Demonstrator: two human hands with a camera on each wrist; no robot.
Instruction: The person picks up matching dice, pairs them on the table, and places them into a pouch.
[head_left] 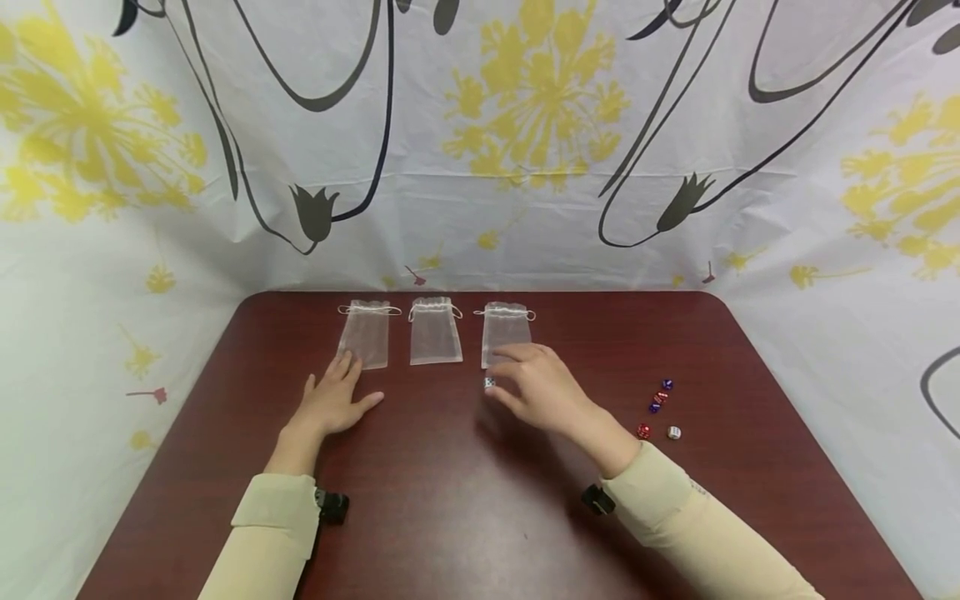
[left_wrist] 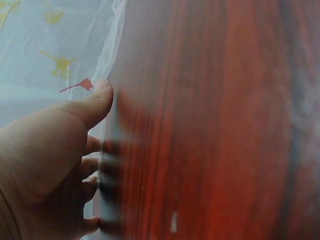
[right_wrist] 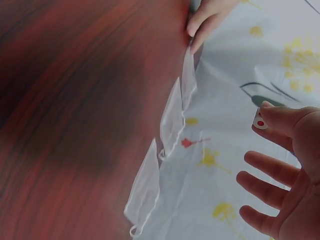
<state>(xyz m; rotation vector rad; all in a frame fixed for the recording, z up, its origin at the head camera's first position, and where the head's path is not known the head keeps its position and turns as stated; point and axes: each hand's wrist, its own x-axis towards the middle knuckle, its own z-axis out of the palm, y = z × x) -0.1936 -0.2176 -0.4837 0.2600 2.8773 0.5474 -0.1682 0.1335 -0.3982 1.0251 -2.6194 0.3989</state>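
Observation:
Between thumb and forefinger my right hand (head_left: 543, 389) pinches a white die (head_left: 490, 382), just in front of the right-hand sheer drawstring bag (head_left: 504, 329). In the right wrist view the same die (right_wrist: 259, 120) shows a red dot, and the other fingers are spread apart from it. My left hand (head_left: 334, 402) lies with its fingers extended, the fingertips at the lower corner of the left-hand drawstring bag (head_left: 367, 335). A middle drawstring bag (head_left: 436, 332) lies flat between these two. The left wrist view shows the left thumb (left_wrist: 95, 104) stretched out.
On the right side of the dark red table (head_left: 450, 517) lie loose dice: a white die (head_left: 674, 432), a red die (head_left: 644, 431), and a cluster of red and blue dice (head_left: 660, 397). A patterned cloth (head_left: 420, 142) hangs around the back and sides.

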